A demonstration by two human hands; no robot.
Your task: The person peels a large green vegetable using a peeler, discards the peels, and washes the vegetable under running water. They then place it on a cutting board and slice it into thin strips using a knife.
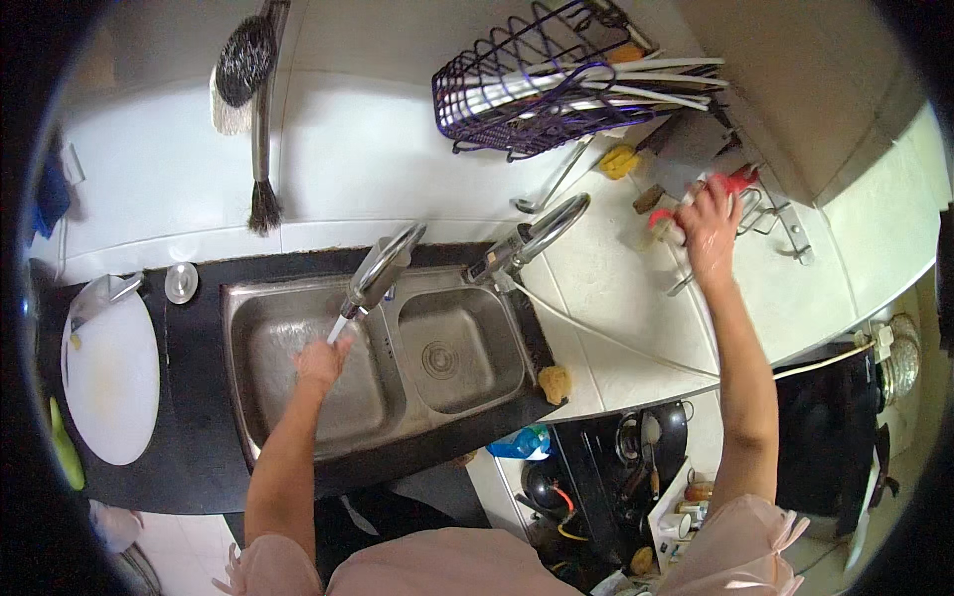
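My left hand [320,363] is in the larger left basin of a stainless steel double sink [328,417], under water running from a chrome faucet [373,276]. Its fingers look spread, and nothing shows in it. Over the white tiled counter [626,298] at the right, my right hand [712,231] reaches to a red object [734,181]. Another red piece [660,217] shows by its thumb. Blur and the fingers hide whether these are one thing and how firmly it is held. A yellow sponge [618,162] lies nearby, next to a small brown block [648,199].
A second chrome faucet [551,223] has a white hose [618,339] crossing the counter. Further left are a white cutting board [112,387] with a cleaver [104,298] and a green vegetable [67,447]. A purple wire basket [522,97] hangs above. A tan sponge [554,384] sits at the sink's corner.
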